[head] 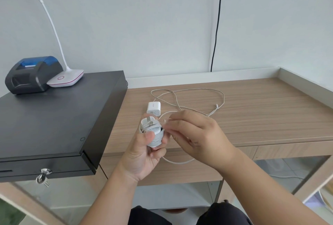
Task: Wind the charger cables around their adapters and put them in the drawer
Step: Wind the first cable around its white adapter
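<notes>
Left hand (144, 154): I grip the wound adapter (152, 131).
Right hand (196, 134): I pinch, seemingly, its cable end (164, 120).
Second adapter (153, 108): mid-tabletop.

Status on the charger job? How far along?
Done: nothing stowed yet. In hand: left hand grips the first adapter, mostly wound; right hand pinches its cable end. Left: second adapter and loose cable lie unwound on the desk; cash drawer looks closed.

White adapter (153, 108), pale cable (187, 98) — perhaps cream; black cash drawer (54, 116); wood-grain brown table (252, 113).
</notes>
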Motion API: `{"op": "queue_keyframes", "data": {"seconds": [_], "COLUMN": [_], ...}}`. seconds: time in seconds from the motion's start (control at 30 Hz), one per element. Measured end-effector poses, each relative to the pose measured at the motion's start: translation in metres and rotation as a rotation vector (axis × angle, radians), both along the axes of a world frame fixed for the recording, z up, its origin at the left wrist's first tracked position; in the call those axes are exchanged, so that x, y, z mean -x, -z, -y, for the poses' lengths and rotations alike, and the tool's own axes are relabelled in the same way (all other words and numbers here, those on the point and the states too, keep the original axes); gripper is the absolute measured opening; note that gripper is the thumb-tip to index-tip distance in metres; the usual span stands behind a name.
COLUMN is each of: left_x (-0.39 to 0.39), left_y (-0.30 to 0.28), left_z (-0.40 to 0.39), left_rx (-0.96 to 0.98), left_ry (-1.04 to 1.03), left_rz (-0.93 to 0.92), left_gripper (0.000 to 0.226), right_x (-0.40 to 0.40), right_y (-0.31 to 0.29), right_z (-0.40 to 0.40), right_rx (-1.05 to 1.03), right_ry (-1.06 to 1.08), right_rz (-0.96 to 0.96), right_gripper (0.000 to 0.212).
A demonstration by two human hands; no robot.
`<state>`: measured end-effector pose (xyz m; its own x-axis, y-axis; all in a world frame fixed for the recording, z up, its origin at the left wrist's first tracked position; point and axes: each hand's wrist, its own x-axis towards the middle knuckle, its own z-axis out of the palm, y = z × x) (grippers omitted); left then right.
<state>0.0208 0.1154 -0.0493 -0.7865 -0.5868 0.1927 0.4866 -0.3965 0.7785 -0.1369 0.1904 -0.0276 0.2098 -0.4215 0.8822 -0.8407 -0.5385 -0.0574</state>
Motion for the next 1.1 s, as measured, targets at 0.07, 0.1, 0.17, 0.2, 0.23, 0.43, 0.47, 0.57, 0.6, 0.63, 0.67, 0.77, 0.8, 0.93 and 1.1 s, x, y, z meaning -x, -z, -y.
{"op": "queue_keyframes", "data": {"seconds": [0.07,0.1,0.17,0.2,0.23,0.43,0.47,0.57,0.6,0.63,0.67,0.77,0.8,0.93,1.1], "left_x": [-0.005,-0.008,-0.012,-0.013,-0.015,-0.022,-0.023,-0.028,-0.029,-0.031,-0.031,-0.03,-0.029,-0.028,-0.023], "left_y": [0.003,0.003,0.002,0.0,-0.002,-0.008,-0.008,-0.011,-0.012,-0.012,-0.013,-0.012,-0.011,-0.01,-0.009], "left_z": [0.004,0.005,0.009,0.01,0.01,0.012,0.012,0.015,0.016,0.016,0.016,0.014,0.013,0.01,0.005], "left_rx": [0.009,0.02,0.068,0.094,0.122,0.271,0.287,0.381,0.431,0.479,0.51,0.528,0.523,0.514,0.476], "left_ry": [0.096,0.164,0.231,0.244,0.259,0.236,0.235,0.193,0.169,0.15,0.142,0.156,0.167,0.19,0.105], "left_rz": [-0.064,-0.091,-0.064,-0.037,-0.023,0.086,0.102,0.185,0.226,0.263,0.292,0.318,0.309,0.263,0.215], "left_gripper": [0.055,0.046,0.038,0.039,0.041,0.042,0.041,0.041,0.042,0.043,0.044,0.045,0.045,0.044,0.05], "right_x": [-0.004,-0.006,-0.01,-0.011,-0.012,-0.014,-0.014,-0.01,-0.009,-0.007,-0.006,-0.003,-0.003,-0.003,-0.006], "right_y": [0.001,0.002,0.004,0.005,0.006,0.008,0.007,0.007,0.007,0.007,0.007,0.007,0.007,0.004,0.003], "right_z": [-0.005,-0.007,-0.01,-0.011,-0.012,-0.015,-0.015,-0.017,-0.019,-0.02,-0.02,-0.022,-0.022,-0.024,-0.02], "right_rx": [0.058,0.082,0.108,0.112,0.112,0.046,0.02,-0.08,-0.118,-0.148,-0.168,-0.198,-0.202,-0.23,-0.271], "right_ry": [-0.019,-0.035,-0.078,-0.092,-0.1,-0.181,-0.192,-0.225,-0.237,-0.243,-0.244,-0.248,-0.255,-0.279,-0.338], "right_rz": [-0.01,-0.01,0.002,0.006,0.009,0.113,0.126,0.128,0.125,0.121,0.116,0.109,0.107,0.098,0.186], "right_gripper": [0.008,0.008,0.007,0.006,0.007,0.009,0.009,0.01,0.01,0.01,0.01,0.01,0.01,0.011,0.01]}}
